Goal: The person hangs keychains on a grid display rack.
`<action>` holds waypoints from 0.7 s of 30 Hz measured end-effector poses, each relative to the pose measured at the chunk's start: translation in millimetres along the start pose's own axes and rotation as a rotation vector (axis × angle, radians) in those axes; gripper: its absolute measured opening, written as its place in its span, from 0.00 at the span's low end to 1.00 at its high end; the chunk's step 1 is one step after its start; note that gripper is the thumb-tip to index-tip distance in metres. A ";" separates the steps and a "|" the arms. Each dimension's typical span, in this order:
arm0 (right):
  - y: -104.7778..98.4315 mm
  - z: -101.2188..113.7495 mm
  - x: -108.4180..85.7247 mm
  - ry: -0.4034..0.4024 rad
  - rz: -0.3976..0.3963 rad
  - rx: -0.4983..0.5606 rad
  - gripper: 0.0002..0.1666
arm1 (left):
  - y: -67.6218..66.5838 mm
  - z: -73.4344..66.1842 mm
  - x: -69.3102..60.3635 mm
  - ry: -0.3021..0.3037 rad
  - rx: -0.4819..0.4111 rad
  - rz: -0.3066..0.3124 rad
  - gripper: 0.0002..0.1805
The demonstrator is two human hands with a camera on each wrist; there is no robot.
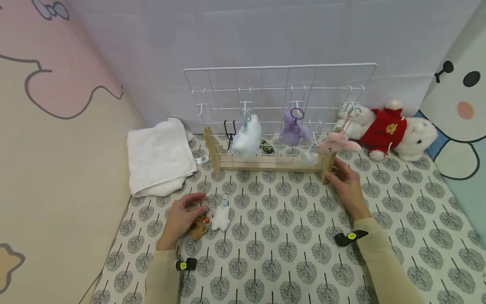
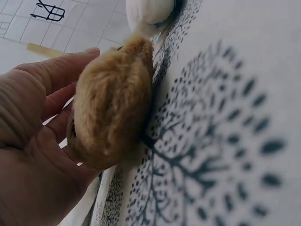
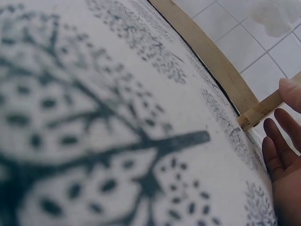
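My left hand (image 1: 180, 219) is beside a brown plush toy (image 1: 198, 229) on the patterned cloth, next to a small white plush (image 1: 221, 217). The left wrist view has the brown plush (image 2: 113, 103) in front of the loosely bent fingers of the left hand (image 2: 42, 122), with no clear grip. At the rack's right end, my right hand (image 1: 347, 188) holds the wooden foot (image 1: 328, 166). In the right wrist view, the thumb of the right hand (image 3: 287, 165) lies on that wooden foot (image 3: 263, 109), fingers bent beside it.
A white wire rack (image 1: 281, 66) carries a light-blue plush (image 1: 247, 139), a purple plush (image 1: 292, 131), a pink plush (image 1: 338, 143) and a small white one (image 1: 308, 158). Folded white towels (image 1: 161, 158) lie left. A white plush in a red top (image 1: 391, 128) lies right.
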State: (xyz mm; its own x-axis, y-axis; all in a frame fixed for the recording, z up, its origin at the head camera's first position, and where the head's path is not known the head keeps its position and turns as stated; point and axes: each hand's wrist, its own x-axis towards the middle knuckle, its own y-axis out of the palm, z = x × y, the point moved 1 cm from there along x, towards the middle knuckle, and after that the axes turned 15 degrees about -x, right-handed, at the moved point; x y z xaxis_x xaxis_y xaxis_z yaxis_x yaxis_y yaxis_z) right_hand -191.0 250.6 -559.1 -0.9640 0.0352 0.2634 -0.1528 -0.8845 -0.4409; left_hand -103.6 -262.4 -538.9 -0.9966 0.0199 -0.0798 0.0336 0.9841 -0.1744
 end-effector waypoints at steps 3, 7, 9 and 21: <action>0.3 0.1 0.6 -0.003 -0.006 0.015 0.34 | 0.9 1.8 -0.8 -0.018 0.019 0.006 0.24; 0.7 0.6 0.4 -0.004 -0.013 0.025 0.34 | 2.2 2.9 -1.4 -0.031 0.042 0.017 0.23; 0.9 1.0 0.1 -0.002 -0.013 0.032 0.34 | 2.5 3.0 -1.8 -0.039 0.047 0.027 0.23; 1.5 -1.3 0.5 0.003 -0.020 0.029 0.34 | 2.1 7.3 -1.8 -0.087 0.079 0.068 0.22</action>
State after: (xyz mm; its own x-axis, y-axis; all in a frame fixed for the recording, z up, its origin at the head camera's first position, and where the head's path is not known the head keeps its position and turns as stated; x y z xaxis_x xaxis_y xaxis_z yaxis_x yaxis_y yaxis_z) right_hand -192.0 249.9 -560.7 -0.9616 0.0543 0.2692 -0.1655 -0.8967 -0.4105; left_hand -101.2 -261.7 -546.3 -0.9818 0.0672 -0.1778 0.1099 0.9641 -0.2419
